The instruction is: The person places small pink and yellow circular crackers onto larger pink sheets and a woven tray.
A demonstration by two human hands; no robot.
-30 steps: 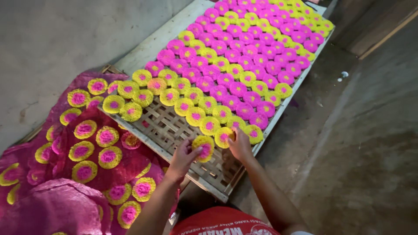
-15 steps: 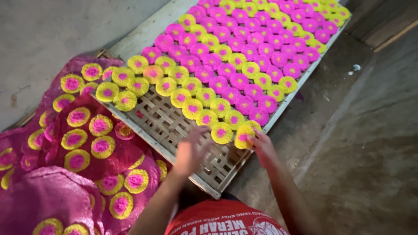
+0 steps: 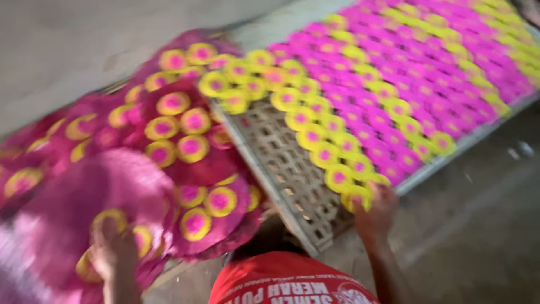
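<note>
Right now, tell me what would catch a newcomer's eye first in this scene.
The slatted tray running up to the top right stands out, packed with rows of bright pink and yellow discs, its near corner bare. On the left lies a pink cloth heaped with more yellow discs with pink centres. The right hand rests on the nearest yellow disc at the tray's edge, while the left hand reaches into the heap at lower left.

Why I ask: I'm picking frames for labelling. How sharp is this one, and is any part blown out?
Head view: motion blur smears everything; the round yellow-and-pink discs and the pale slatted tray lose their edges, both hands are soft, light is even, no glare.
</note>
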